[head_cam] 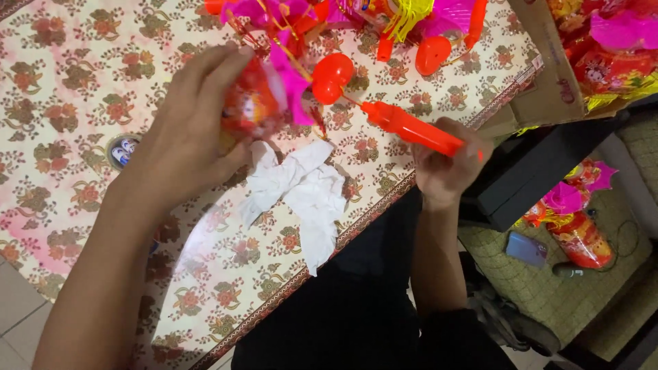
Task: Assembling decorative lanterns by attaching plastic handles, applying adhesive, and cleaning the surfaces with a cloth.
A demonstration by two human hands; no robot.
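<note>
My left hand (pixel 185 130) grips a small red and pink paper lantern (pixel 264 96) above the table. My right hand (pixel 445 168) holds the red plastic handle stick (pixel 411 129), which joins a thin wire up to a red heart-shaped piece (pixel 332 77) beside the lantern. A crumpled white tissue (pixel 301 192) lies on the flowered tablecloth (pixel 82 75) just below the lantern, between my two hands.
More red, pink and yellow lanterns (pixel 404 20) are piled at the table's far edge. A cardboard box (pixel 548 75) of lanterns stands at right. A small round sticker (pixel 123 149) lies at left. On the floor at right lie another lantern (pixel 579 229) and a phone (pixel 526 248).
</note>
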